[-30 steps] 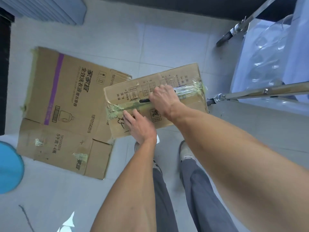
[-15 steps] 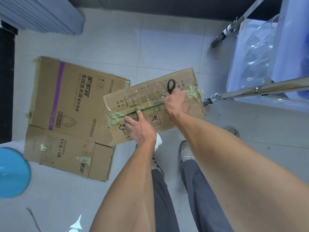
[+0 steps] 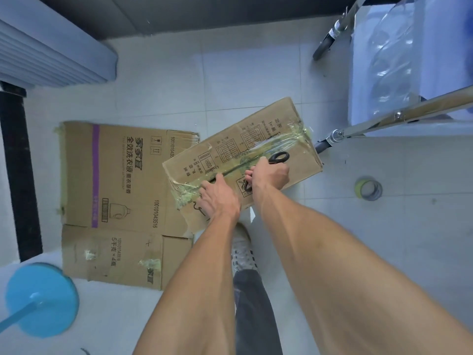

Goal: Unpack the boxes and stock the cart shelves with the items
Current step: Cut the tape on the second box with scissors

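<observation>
Head view, box: taped cardboard box [image 3: 256, 160] on the floor at my feet, beside the cart [image 3: 399, 116].
Right grip [image 3: 268, 175]: clamped on black scissors [image 3: 277, 158].
Left grip [image 3: 217, 198]: fingers flat on the lid.
Risk: blade slipping along the tape [image 3: 281, 142] toward my left fingers.

Sealed box [image 3: 258, 139]: brown, black print, greenish tape
Flattened carton [image 3: 115, 190]: brown, purple stripe
Scissors [image 3: 279, 157]: black handles
Round base [image 3: 42, 299]: blue
Floor [image 3: 230, 73]: white tiles
</observation>
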The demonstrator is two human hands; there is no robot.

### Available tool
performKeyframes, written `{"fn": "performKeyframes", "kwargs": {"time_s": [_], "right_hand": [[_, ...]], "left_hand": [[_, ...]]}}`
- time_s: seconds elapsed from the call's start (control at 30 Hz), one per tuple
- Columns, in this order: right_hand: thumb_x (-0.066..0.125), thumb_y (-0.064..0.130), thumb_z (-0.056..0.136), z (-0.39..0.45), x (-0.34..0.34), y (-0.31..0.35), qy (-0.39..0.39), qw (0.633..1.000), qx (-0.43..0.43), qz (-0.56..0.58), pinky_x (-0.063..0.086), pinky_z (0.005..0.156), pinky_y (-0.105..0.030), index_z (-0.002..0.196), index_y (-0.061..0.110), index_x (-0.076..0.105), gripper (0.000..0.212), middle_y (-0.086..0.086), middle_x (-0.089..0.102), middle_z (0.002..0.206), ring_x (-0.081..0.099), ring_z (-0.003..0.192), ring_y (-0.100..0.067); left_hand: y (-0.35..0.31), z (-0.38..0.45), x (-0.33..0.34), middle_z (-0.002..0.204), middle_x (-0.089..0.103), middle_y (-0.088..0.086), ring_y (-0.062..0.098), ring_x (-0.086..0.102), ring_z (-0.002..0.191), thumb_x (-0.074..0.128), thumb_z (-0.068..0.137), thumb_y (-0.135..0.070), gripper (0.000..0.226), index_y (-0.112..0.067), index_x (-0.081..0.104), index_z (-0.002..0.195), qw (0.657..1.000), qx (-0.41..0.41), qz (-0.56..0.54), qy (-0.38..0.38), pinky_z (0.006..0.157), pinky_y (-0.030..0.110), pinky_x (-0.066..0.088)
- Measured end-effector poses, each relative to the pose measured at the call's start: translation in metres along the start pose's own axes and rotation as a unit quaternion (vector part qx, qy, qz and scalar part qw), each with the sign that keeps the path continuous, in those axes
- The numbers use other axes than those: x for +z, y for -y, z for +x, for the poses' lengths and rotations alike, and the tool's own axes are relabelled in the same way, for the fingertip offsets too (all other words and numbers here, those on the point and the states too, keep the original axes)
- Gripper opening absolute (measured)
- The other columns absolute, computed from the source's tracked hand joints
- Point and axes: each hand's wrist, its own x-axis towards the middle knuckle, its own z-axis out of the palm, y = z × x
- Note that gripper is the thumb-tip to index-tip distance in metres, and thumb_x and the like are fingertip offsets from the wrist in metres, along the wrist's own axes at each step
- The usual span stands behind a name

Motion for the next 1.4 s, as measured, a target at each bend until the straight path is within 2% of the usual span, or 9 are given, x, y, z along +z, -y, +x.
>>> {"fn": "performKeyframes", "kwargs": {"time_s": [0.13,0.3,0.43,0.63,0.8,1.0,1.17,1.27,1.4], "right_hand": [[0.052,0.022,0.091,0.005,0.007,0.006,-0.071,0.997,-0.030,0.021,0.060,0.056,-0.042,0.076,0.015,0.052,0.016,-0.009,0.070,0.074,0.069,0.052,-0.021],[0.049,0.031,0.095,0.004,0.004,-0.002,-0.074,0.997,-0.029,0.001,0.061,0.065,-0.046,0.098,0.011,0.061,0.024,-0.010,0.072,0.075,0.071,0.060,-0.025],[0.046,0.028,0.099,0.002,0.005,-0.009,-0.102,0.994,-0.034,0.020,0.056,0.080,-0.042,0.113,0.006,0.060,0.030,-0.015,0.069,0.103,0.069,0.085,-0.036],[0.051,0.038,0.095,-0.004,0.001,-0.026,-0.188,0.973,-0.097,-0.088,0.044,0.073,-0.031,0.103,0.014,0.068,0.030,-0.008,0.071,0.100,0.065,0.092,-0.029],[0.059,0.032,0.087,-0.001,-0.011,-0.023,-0.155,0.986,-0.025,0.050,0.049,0.069,-0.029,0.085,0.014,0.064,0.019,-0.004,0.069,0.083,0.065,0.077,-0.024],[0.066,0.024,0.082,-0.002,-0.026,-0.005,-0.053,0.997,0.053,0.018,0.033,0.040,-0.019,0.092,0.009,0.059,0.019,-0.004,0.071,0.085,0.055,0.059,-0.007],[0.065,0.015,0.084,-0.004,-0.030,0.013,-0.126,0.988,-0.076,-0.047,0.038,0.070,-0.026,0.122,0.019,0.051,0.041,-0.003,0.058,0.104,0.056,0.088,-0.023],[0.053,-0.002,0.084,0.008,-0.034,0.017,-0.098,0.965,-0.179,-0.166,0.036,0.072,-0.026,0.109,0.012,0.057,0.029,-0.009,0.062,0.107,0.061,0.094,-0.028],[0.053,0.011,0.084,0.015,-0.042,0.000,-0.006,0.827,-0.384,-0.412,0.038,0.081,-0.034,0.100,0.007,0.054,0.016,-0.013,0.049,0.110,0.048,0.099,-0.030]], "left_hand": [[0.003,0.006,-0.001,0.107,0.048,0.011,0.025,0.041,0.091,0.057,0.084,-0.006,0.033,-0.019,0.050,0.113,0.999,0.009,-0.039,0.004,0.080,0.038,0.026],[0.007,-0.001,-0.003,0.103,0.050,0.010,0.025,0.045,0.091,0.059,0.078,-0.005,0.031,-0.018,0.048,0.104,0.998,0.024,-0.053,0.014,0.079,0.036,0.032],[0.012,-0.007,-0.002,0.099,0.053,0.011,0.027,0.048,0.089,0.062,0.079,-0.009,0.028,-0.017,0.047,0.101,0.998,0.046,-0.046,0.021,0.077,0.037,0.036],[0.020,-0.015,0.007,0.081,0.056,-0.001,0.021,0.051,0.078,0.056,0.083,-0.025,0.007,-0.019,0.056,0.086,0.985,0.063,-0.158,-0.035,0.071,0.033,0.041],[0.011,-0.030,0.004,0.057,0.053,-0.009,-0.001,0.053,0.054,0.061,0.088,-0.035,0.019,-0.018,0.057,0.083,0.931,0.038,-0.357,-0.068,0.051,0.011,0.030],[-0.023,-0.027,-0.005,0.055,0.066,-0.001,0.010,0.054,0.043,0.058,0.095,-0.037,0.036,-0.014,0.061,0.068,0.845,-0.071,-0.517,0.118,0.054,0.025,0.047],[-0.024,-0.010,-0.002,0.059,0.062,0.002,0.012,0.048,0.044,0.051,0.099,-0.025,0.025,-0.013,0.064,0.081,0.847,-0.124,-0.503,0.120,0.046,0.023,0.037],[-0.026,-0.003,0.002,0.066,0.067,0.005,0.014,0.054,0.047,0.044,0.102,-0.028,0.024,-0.015,0.063,0.096,0.833,-0.150,-0.514,0.140,0.045,0.022,0.039],[-0.031,-0.002,0.008,0.057,0.063,0.004,0.013,0.050,0.034,0.041,0.101,-0.026,0.025,-0.011,0.059,0.095,0.789,-0.181,-0.563,0.167,0.045,0.025,0.047]]}}
